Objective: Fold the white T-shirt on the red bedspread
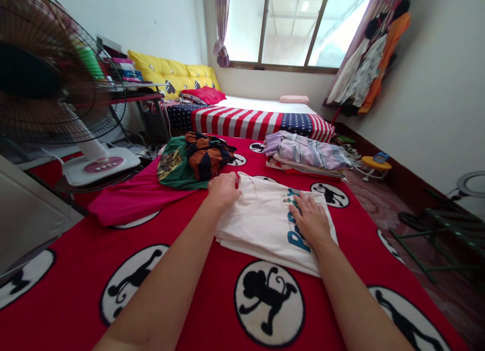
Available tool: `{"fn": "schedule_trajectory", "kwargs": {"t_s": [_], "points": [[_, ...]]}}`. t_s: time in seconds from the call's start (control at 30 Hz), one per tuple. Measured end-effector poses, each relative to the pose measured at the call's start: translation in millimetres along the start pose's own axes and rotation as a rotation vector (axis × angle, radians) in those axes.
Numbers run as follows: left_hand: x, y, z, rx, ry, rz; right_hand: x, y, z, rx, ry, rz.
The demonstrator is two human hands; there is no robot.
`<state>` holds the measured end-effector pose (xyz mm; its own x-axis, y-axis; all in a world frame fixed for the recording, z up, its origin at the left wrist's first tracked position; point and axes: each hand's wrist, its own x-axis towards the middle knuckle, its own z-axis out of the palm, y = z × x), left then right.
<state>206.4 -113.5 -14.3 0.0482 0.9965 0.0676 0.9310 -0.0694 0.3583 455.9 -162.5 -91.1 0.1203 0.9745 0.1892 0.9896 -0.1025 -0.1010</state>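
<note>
A white T-shirt with blue lettering lies folded into a rough rectangle on the red blanket. At the shirt's left end, by the collar, my left hand is closed with its fingers curled on the cloth; the fingertips are partly hidden. My right hand rests flat and open on the printed front, fingers spread over the lettering. Just beyond my left hand sits a crumpled heap: a green garment, an orange and dark garment and a pink garment.
A stack of folded clothes lies at the far right of the blanket. A fan stands on the left. Behind is a bed with a striped, starred cover. On the right floor are a yellow stool and a dark green rack.
</note>
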Motion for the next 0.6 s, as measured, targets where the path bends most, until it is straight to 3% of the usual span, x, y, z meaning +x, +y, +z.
{"fn": "schedule_trajectory", "kwargs": {"t_s": [0.07, 0.1, 0.17, 0.23, 0.33, 0.4, 0.5, 0.53, 0.6], "points": [[-9.8, 23.3, 5.1, -0.007, 0.108, 0.090, -0.2, -0.5, -0.2, -0.002, 0.005, -0.002], [-14.6, 33.4, 11.2, -0.047, 0.108, 0.196, -0.2, -0.7, 0.1, 0.000, 0.009, -0.005], [-22.3, 47.3, 30.0, -0.127, 0.024, 0.437, -0.2, -0.7, 2.0, 0.013, 0.024, -0.018], [-26.8, 51.0, 52.8, -0.104, -0.072, 0.563, 0.0, 0.1, 4.4, 0.057, 0.053, -0.030], [-28.4, 44.4, 79.9, 0.029, -0.122, 0.528, -0.3, 4.6, 3.2, 0.243, 0.144, -0.055], [-27.9, 39.4, 87.9, 0.066, -0.112, 0.513, -1.9, 11.0, -5.2, 0.414, 0.261, -0.062], [-27.3, 36.9, 89.1, 0.079, -0.105, 0.518, -6.7, 26.3, -28.1, 0.388, 0.368, 0.087], [-27.3, 37.2, 88.5, 0.080, -0.106, 0.519, -8.5, 32.4, -36.3, 0.293, 0.325, 0.187], [-27.5, 38.0, 87.7, 0.076, -0.103, 0.521, -11.4, 44.2, -49.1, 0.102, 0.108, 0.374]]}}
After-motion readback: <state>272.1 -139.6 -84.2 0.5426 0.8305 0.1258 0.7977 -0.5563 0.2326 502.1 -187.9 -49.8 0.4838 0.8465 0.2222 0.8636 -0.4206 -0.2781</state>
